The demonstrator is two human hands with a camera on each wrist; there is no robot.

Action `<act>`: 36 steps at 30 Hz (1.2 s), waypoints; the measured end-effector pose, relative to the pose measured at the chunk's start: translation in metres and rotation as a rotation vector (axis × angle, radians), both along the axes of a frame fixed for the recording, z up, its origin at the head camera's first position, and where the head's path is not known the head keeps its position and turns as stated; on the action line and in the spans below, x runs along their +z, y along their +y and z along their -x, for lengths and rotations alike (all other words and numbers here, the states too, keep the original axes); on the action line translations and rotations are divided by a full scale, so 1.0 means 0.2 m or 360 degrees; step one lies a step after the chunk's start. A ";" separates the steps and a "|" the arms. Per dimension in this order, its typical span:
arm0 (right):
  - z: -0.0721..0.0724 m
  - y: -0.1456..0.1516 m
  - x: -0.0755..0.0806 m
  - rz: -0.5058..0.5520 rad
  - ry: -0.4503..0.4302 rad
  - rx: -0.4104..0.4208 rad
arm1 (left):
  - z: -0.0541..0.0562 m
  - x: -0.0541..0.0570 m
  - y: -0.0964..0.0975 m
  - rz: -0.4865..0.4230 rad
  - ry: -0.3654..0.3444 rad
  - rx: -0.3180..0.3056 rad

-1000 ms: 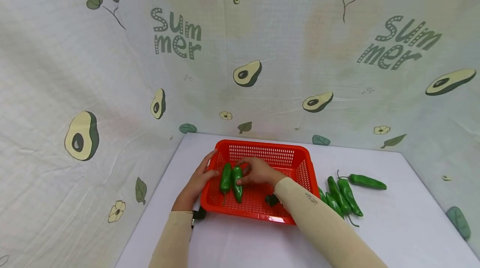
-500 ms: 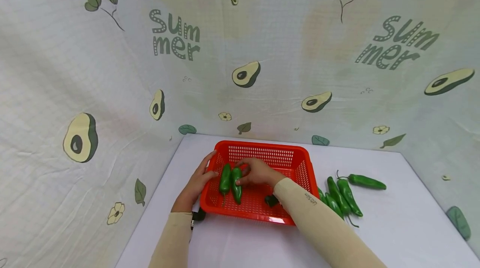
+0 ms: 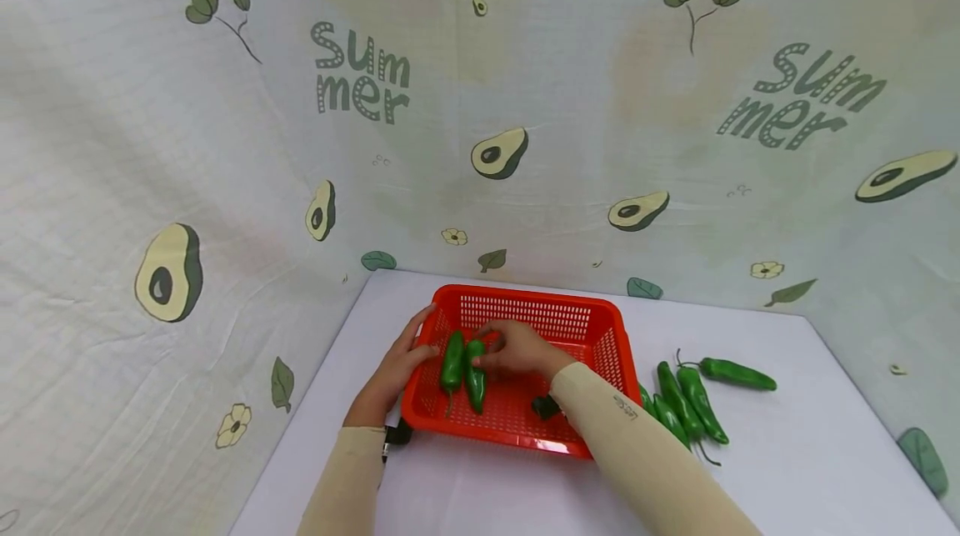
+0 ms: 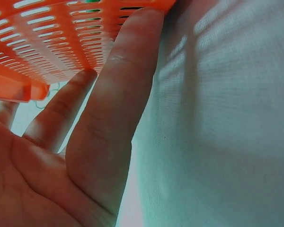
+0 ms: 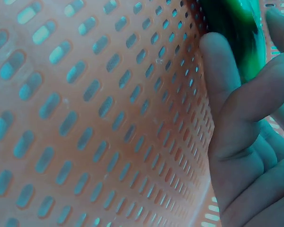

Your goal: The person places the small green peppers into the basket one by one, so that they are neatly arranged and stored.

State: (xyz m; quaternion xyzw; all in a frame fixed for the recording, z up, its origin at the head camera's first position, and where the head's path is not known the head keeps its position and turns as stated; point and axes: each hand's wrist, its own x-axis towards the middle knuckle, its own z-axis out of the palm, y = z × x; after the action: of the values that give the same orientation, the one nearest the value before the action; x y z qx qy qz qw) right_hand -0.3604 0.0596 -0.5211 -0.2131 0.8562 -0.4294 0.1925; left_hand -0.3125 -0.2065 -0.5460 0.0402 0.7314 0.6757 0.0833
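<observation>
A red slotted plastic basket stands on the white table. Two green chili peppers lie side by side at its left end. My right hand reaches inside and pinches the right-hand pepper between thumb and fingers; that pepper shows only as a green patch through the slots in the left wrist view. Just left of it is the other pepper, untouched. At the basket's left side my left hand holds the rim, thumb over the edge and fingers against the outer wall.
Several more green peppers lie on the table right of the basket, partly behind the right sleeve. One pepper lies crosswise behind them. A patterned cloth closes off the back and sides.
The whole head view has shifted slightly. Both hands keep their places, the right on the pepper and the left at the basket's side.
</observation>
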 end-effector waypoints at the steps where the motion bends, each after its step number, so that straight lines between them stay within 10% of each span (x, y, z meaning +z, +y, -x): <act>1: 0.00 0.00 0.00 0.0004 -0.0007 -0.0014 | 0.00 0.00 0.00 -0.0001 0.0002 -0.0003; 36: -0.05 -0.01 0.18 -0.0232 -0.0263 0.0055 | 0.00 0.02 0.00 -0.0048 -0.0018 0.0038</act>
State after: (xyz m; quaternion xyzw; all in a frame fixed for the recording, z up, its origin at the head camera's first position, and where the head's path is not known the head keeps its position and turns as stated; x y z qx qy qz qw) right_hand -0.3502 0.0572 -0.4841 -0.1772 0.8626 -0.3786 0.2849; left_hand -0.3129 -0.2075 -0.5413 0.0290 0.7211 0.6877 0.0787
